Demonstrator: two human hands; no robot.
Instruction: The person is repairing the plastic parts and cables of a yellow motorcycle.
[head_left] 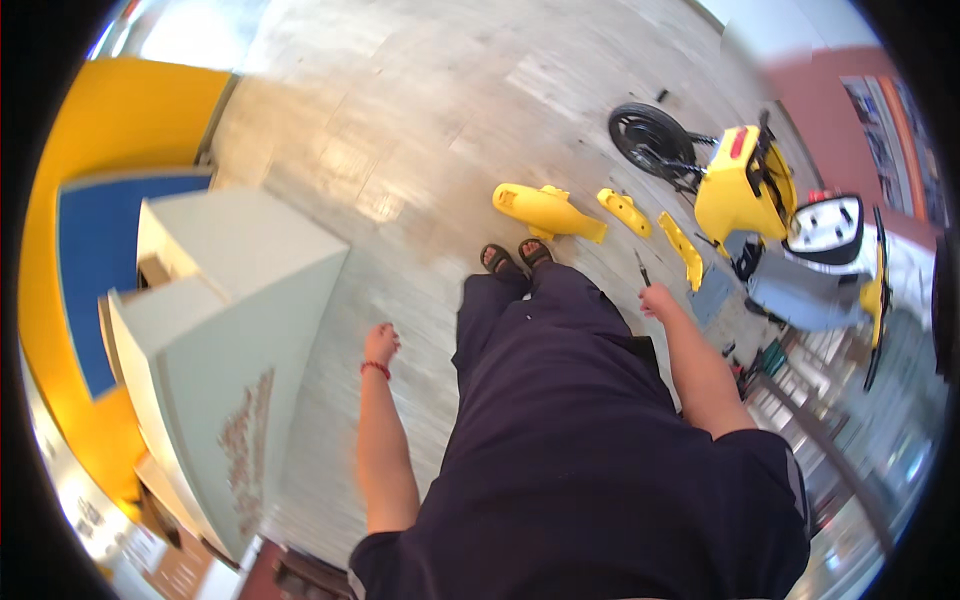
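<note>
My right hand (656, 301) is closed round the dark handle of a thin screwdriver (643, 268), whose shaft points away from me. My left hand (382, 343) hangs at my side with loosely curled, slightly parted fingers and nothing in it; a red bracelet (376, 369) circles its wrist. On the floor beyond my feet lies a large yellow body panel (548, 211). To its right are a smaller yellow piece (626, 211) and a long, narrow yellow strip (682, 250), the nearest parts to the screwdriver, apart from it.
A partly stripped yellow scooter (738, 195) with a black wheel (650, 138) is at the far right. Beside it sit a black-and-white seat-like part (826, 228) and a grey footboard (805, 290). A pale counter (225, 370) stands at my left, before a yellow-and-blue wall (130, 110).
</note>
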